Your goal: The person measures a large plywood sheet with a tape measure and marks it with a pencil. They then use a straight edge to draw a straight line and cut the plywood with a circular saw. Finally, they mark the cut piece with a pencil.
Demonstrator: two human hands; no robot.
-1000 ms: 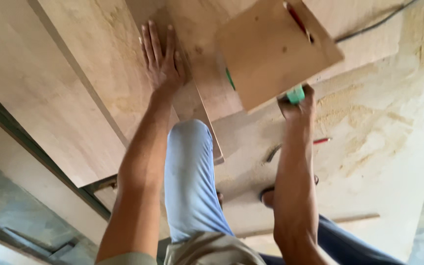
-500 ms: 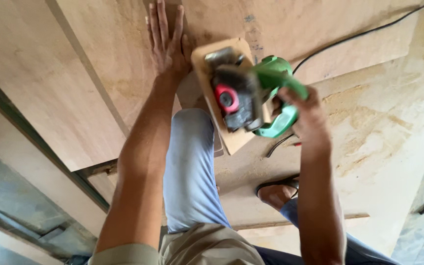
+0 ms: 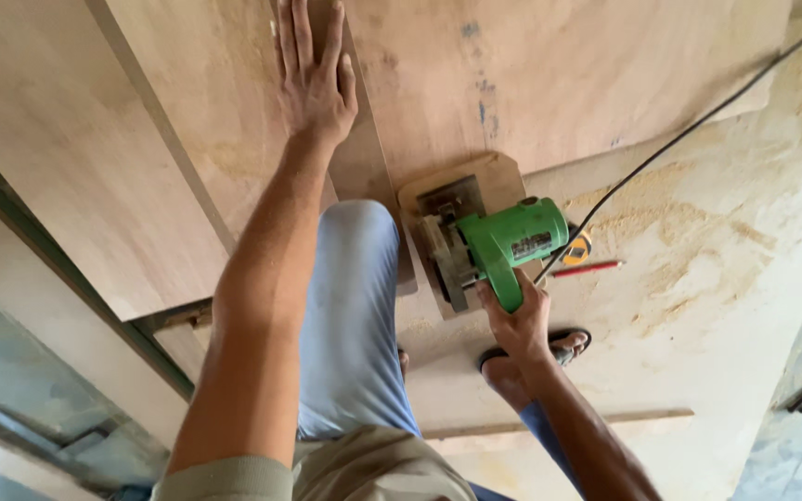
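Observation:
My right hand (image 3: 517,320) grips the handle of a green electric circular saw (image 3: 498,243) mounted on a small wooden base plate (image 3: 420,199). The saw sits upright at the near edge of a large plywood sheet (image 3: 549,83). My left hand (image 3: 313,79) lies flat, fingers spread, on a narrower plywood strip (image 3: 364,158) beside that sheet. My knee in blue trousers (image 3: 355,278) rests between the two arms.
A black power cord (image 3: 698,125) runs from the saw to the upper right. A red pencil (image 3: 587,269) lies on the sawdust-covered floor (image 3: 726,241). My sandalled foot (image 3: 559,348) stands below the saw. More plywood boards (image 3: 58,158) lie at left; a wooden batten (image 3: 642,419) lies near the bottom.
The saw was held up tilted, its base plate toward me; it has come down and now sits upright at the sheet's edge. My left hand stayed flat on the plywood.

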